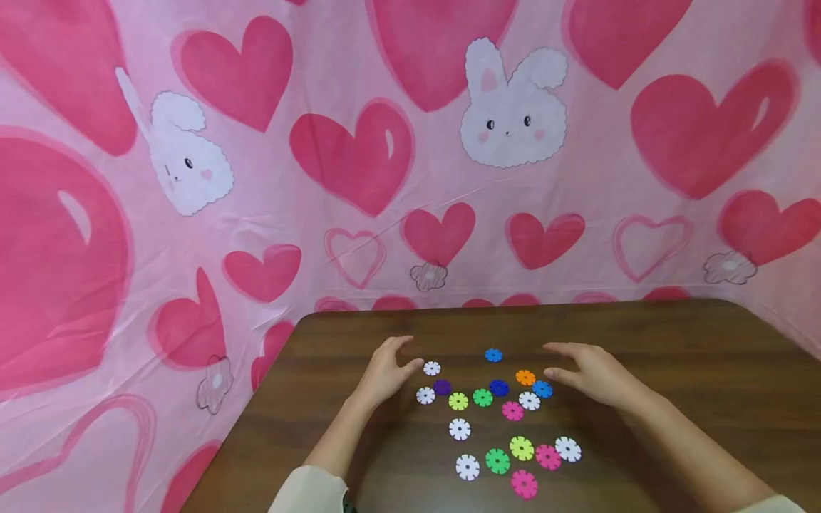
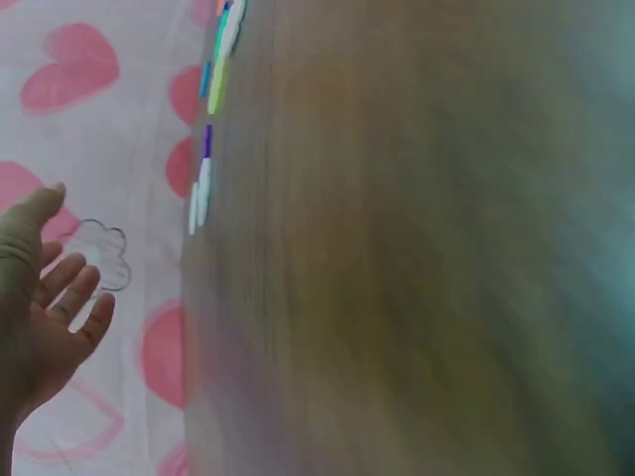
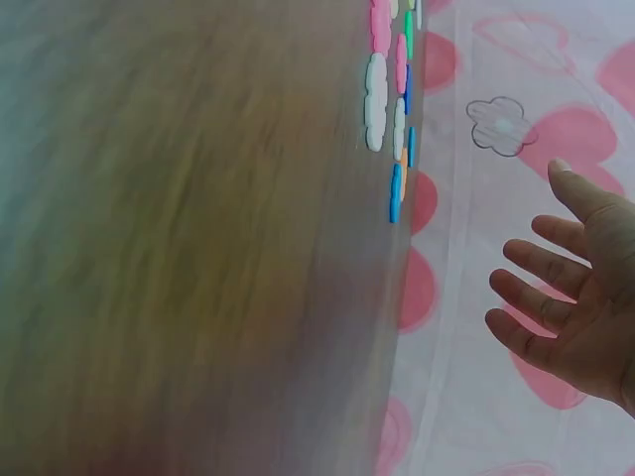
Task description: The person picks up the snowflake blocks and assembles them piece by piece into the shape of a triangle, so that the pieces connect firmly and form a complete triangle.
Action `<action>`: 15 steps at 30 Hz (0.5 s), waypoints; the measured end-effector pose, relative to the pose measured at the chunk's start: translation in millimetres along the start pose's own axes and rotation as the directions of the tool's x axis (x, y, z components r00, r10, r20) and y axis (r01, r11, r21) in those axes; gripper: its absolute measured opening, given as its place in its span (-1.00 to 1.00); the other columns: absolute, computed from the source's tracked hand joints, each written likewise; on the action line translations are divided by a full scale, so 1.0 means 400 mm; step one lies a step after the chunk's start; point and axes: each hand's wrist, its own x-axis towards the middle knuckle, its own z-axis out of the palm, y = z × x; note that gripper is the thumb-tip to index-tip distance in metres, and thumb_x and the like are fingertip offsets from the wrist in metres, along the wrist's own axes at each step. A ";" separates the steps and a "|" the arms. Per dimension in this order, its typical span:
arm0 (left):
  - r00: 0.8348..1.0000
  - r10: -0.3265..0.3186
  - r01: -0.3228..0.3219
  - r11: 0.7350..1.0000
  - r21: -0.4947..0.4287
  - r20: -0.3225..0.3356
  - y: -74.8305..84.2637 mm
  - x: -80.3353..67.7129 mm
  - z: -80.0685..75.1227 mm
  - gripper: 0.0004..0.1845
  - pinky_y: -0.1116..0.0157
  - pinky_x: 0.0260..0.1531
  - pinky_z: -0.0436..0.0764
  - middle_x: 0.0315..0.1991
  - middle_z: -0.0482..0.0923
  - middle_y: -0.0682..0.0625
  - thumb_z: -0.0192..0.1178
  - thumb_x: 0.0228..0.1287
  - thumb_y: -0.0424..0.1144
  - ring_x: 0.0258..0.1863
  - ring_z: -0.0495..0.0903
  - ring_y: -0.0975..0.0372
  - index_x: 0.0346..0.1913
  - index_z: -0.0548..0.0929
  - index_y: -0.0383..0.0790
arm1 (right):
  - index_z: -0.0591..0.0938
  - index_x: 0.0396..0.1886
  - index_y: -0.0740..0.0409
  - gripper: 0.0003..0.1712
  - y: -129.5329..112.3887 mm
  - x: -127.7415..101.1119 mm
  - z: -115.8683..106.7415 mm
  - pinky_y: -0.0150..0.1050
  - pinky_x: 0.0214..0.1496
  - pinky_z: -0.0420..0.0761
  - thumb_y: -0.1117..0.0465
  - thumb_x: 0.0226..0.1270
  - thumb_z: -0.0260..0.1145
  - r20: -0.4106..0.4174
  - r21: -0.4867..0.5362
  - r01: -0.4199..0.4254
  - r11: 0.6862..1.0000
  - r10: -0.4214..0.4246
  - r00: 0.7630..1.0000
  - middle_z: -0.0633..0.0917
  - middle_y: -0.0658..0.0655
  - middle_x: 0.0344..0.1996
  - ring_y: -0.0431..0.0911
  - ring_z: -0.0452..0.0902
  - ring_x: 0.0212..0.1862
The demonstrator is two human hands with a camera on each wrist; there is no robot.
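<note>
Small notched plastic discs in white, purple, blue, green, yellow, pink and orange lie flat and separate on the table. My left hand (image 1: 387,370) hovers at the left of the group, fingers spread and relaxed, its thumb near a white disc (image 1: 432,368) and a purple disc (image 1: 442,387). On the other side my right hand (image 1: 593,372) is held with loose fingers, thumb close to a blue disc (image 1: 542,389) and an orange disc (image 1: 525,377). Both wrist views show empty palms, the left hand (image 2: 64,322) and right hand (image 3: 571,297) raised above the tabletop.
A dark wooden table (image 1: 718,370) carries the discs. Closer to me lie more discs, among them a pink disc (image 1: 524,484), a green disc (image 1: 497,461) and a white disc (image 1: 568,449). A pink cloth (image 1: 442,164) with hearts and rabbits hangs behind the table.
</note>
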 end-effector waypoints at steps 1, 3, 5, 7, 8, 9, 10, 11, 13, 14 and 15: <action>1.000 -0.016 0.016 1.000 -0.002 0.011 -0.003 0.010 0.007 -0.49 0.03 -0.07 0.51 -0.02 0.52 -0.26 0.32 0.17 -0.25 -0.05 0.50 -0.08 0.14 0.50 -0.42 | 0.57 0.08 0.34 -0.43 0.001 0.005 0.002 0.16 0.00 0.49 0.04 0.18 0.38 -0.003 0.008 0.001 1.000 -0.001 1.000 0.63 0.32 -0.03 0.24 0.54 0.00; 0.999 -0.041 0.040 0.999 0.015 0.035 -0.011 0.031 0.022 -0.51 0.09 -0.14 0.52 -0.09 0.53 -0.27 0.33 0.14 -0.27 -0.12 0.52 -0.07 0.10 0.52 -0.45 | 0.57 0.07 0.35 -0.44 0.003 0.015 0.006 0.16 0.00 0.50 0.06 0.19 0.38 0.001 0.022 0.001 1.000 -0.001 1.000 0.63 0.33 -0.04 0.24 0.54 -0.01; 0.997 -0.059 0.056 0.997 0.045 0.056 -0.018 0.049 0.034 -0.52 0.14 -0.21 0.52 -0.15 0.54 -0.27 0.35 0.11 -0.29 -0.20 0.52 -0.02 0.06 0.54 -0.47 | 0.58 0.05 0.35 -0.47 0.004 0.024 0.011 0.16 0.00 0.49 0.07 0.20 0.37 0.006 0.033 0.002 0.999 -0.002 1.000 0.63 0.33 -0.05 0.25 0.53 0.00; 0.994 -0.082 0.077 0.995 0.065 0.077 -0.023 0.063 0.045 -0.53 0.16 -0.23 0.52 -0.18 0.54 -0.26 0.37 0.08 -0.30 -0.23 0.53 0.00 0.04 0.56 -0.49 | 0.58 0.04 0.37 -0.49 0.006 0.031 0.017 0.17 0.01 0.48 0.09 0.21 0.36 0.017 0.042 0.006 0.999 -0.007 1.000 0.64 0.34 -0.06 0.25 0.52 0.00; 0.992 -0.089 0.083 0.994 0.074 0.085 -0.026 0.069 0.050 -0.53 0.16 -0.22 0.53 -0.18 0.54 -0.25 0.37 0.07 -0.31 -0.23 0.53 0.01 0.03 0.56 -0.49 | 0.58 0.04 0.37 -0.50 0.007 0.034 0.020 0.17 0.01 0.48 0.10 0.22 0.36 0.023 0.048 0.003 0.999 -0.004 1.000 0.64 0.33 -0.07 0.25 0.52 0.00; 0.990 -0.101 0.093 0.993 0.077 0.096 -0.028 0.074 0.055 -0.53 0.16 -0.19 0.53 -0.17 0.54 -0.25 0.38 0.07 -0.31 -0.22 0.53 0.02 0.03 0.56 -0.49 | 0.58 0.04 0.37 -0.51 0.008 0.036 0.024 0.17 0.01 0.48 0.11 0.22 0.36 0.029 0.055 -0.002 0.998 0.000 1.000 0.64 0.33 -0.07 0.25 0.52 0.00; 0.988 -0.111 0.103 0.992 0.077 0.108 -0.029 0.077 0.059 -0.54 0.14 -0.17 0.53 -0.15 0.54 -0.24 0.38 0.07 -0.31 -0.21 0.53 0.02 0.02 0.57 -0.49 | 0.59 0.03 0.36 -0.52 0.009 0.037 0.029 0.17 0.02 0.48 0.12 0.22 0.36 0.036 0.061 -0.010 0.998 0.007 0.999 0.65 0.32 -0.08 0.25 0.52 0.00; 0.986 -0.116 0.107 0.991 0.079 0.123 -0.030 0.078 0.063 -0.54 0.12 -0.15 0.53 -0.15 0.54 -0.24 0.37 0.06 -0.32 -0.19 0.54 0.01 0.02 0.57 -0.49 | 0.59 0.03 0.36 -0.52 0.011 0.039 0.033 0.17 0.02 0.48 0.12 0.22 0.35 0.047 0.065 -0.016 0.998 0.013 0.999 0.65 0.32 -0.08 0.24 0.52 0.00; 0.980 -0.135 0.124 0.989 0.083 0.147 -0.035 0.079 0.071 -0.57 0.11 -0.08 0.52 -0.14 0.55 -0.23 0.37 0.07 -0.32 -0.15 0.54 0.01 0.00 0.58 -0.47 | 0.59 0.02 0.36 -0.53 0.012 0.040 0.043 0.16 0.02 0.48 0.12 0.23 0.35 0.065 0.074 -0.021 0.997 0.016 0.998 0.65 0.31 -0.09 0.23 0.52 -0.01; 0.977 -0.144 0.131 0.988 0.086 0.160 -0.037 0.079 0.074 -0.57 0.10 -0.05 0.51 -0.13 0.55 -0.22 0.37 0.07 -0.33 -0.13 0.54 0.01 0.00 0.59 -0.47 | 0.60 0.02 0.36 -0.53 0.011 0.040 0.048 0.15 0.02 0.49 0.12 0.23 0.35 0.074 0.078 -0.025 0.997 0.020 0.997 0.65 0.30 -0.09 0.22 0.53 -0.01; 0.973 -0.152 0.138 0.986 0.091 0.172 -0.040 0.078 0.077 -0.58 0.09 -0.02 0.50 -0.14 0.56 -0.21 0.37 0.07 -0.33 -0.10 0.54 0.01 -0.01 0.60 -0.46 | 0.60 0.02 0.35 -0.54 0.011 0.041 0.053 0.15 0.02 0.49 0.12 0.22 0.35 0.080 0.081 -0.023 0.996 0.017 0.997 0.66 0.30 -0.09 0.21 0.53 -0.02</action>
